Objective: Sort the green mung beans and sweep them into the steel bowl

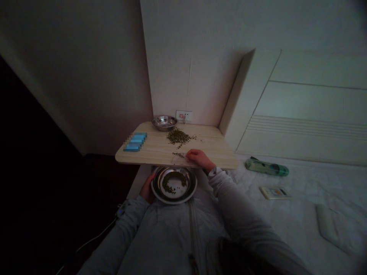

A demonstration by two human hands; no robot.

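Note:
My left hand [147, 188] is closed on the left rim of a round metal bowl [174, 199], held in front of my body just below the table edge. Small green grains [180, 175], perhaps beans, lie in a curved band round part of its bottom. My right hand [197, 157] is over the table's front edge, fingers pinched on what looks like a clear, thin piece of plastic [179, 159]. A few grains lie by that plastic. Behind it spreads a loose pile of the same grains [178, 136] on the pale wooden table [212, 143].
A second metal bowl [164, 123] stands at the back left of the table, near a wall socket [183, 115]. A blue pixelated phone-like object [135, 142] lies at the left. On the bed [246, 194] are a green bottle [266, 167] and a phone [275, 192].

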